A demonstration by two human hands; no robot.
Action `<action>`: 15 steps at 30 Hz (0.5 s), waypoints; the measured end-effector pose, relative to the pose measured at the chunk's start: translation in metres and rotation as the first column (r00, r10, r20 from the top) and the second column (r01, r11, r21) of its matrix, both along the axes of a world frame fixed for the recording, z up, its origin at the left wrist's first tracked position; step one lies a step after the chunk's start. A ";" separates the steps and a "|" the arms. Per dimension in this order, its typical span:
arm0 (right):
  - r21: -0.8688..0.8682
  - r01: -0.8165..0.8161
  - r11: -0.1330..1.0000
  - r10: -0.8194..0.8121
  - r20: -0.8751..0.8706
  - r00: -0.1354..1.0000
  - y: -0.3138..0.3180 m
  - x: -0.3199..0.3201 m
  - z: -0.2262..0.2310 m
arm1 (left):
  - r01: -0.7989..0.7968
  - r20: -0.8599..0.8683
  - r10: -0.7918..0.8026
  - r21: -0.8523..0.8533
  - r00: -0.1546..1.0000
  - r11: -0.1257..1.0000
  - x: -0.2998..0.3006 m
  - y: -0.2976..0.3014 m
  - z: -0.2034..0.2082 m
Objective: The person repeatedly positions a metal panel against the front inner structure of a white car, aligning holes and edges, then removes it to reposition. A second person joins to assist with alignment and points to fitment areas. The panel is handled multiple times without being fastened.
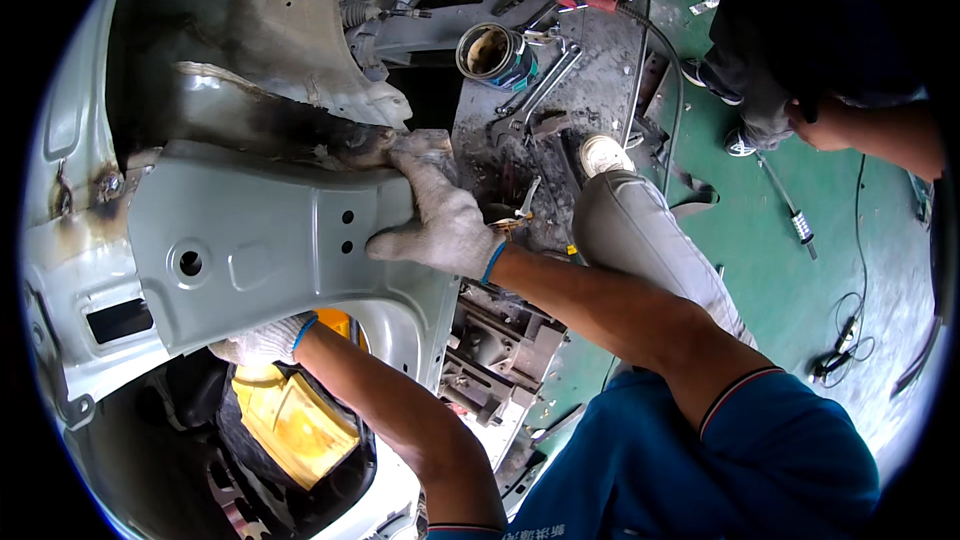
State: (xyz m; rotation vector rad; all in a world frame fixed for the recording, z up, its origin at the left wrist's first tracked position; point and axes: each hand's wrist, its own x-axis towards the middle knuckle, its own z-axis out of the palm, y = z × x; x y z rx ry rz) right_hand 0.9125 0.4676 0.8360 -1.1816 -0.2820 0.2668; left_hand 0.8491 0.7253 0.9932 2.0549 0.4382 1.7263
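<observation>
Here we are at the right hand [445, 225], in a grubby pale knitted glove with a blue cuff: thumb laid on the face of the grey-green pressed sheet-metal panel [255, 235], fingers stretched away from it past the panel's end, onto the scorched, rusty body rail [345, 147]. It's a wide spread, and we can't tell whether those fingers hook around anything. Down at the panel's lower edge we find the left hand [258, 344], gloved the same way, its fingers partly hidden under the metal, so we can't tell if they grip or merely support.

The panel itself lies in front of us across the pale grey-green car body [75, 140], its big round hole to the left, two small ones near our right thumb. Just below the left hand we spot a bright yellow moulded piece [297, 427] inside the dark opening.

Farther right, on the dirty grey metal platform [600, 65], there's an open round can [517, 68], silver wrenches [543, 90] beside it, and a red-handled torch [598, 2] trailing its hose. Our grey-trousered leg [640, 235] stretches to a white shoe [603, 154]. Beyond, over the green floor [735, 270], a co-worker's bare hand [818, 127] hangs near dark trousers.
</observation>
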 end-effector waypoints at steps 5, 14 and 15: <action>-0.063 0.068 0.996 -0.066 0.033 0.997 0.000 -0.001 0.006 | -0.209 -0.250 0.374 0.505 0.893 0.838 -0.006 0.007 0.005; -0.094 0.040 0.995 -0.040 -0.006 0.999 0.000 -0.002 0.011 | -0.314 -0.285 0.664 0.709 0.691 0.631 -0.009 -0.008 0.017; -0.099 0.032 0.995 -0.033 -0.007 0.999 0.000 -0.002 0.011 | -0.300 -0.284 0.638 0.701 0.716 0.647 -0.011 -0.002 0.017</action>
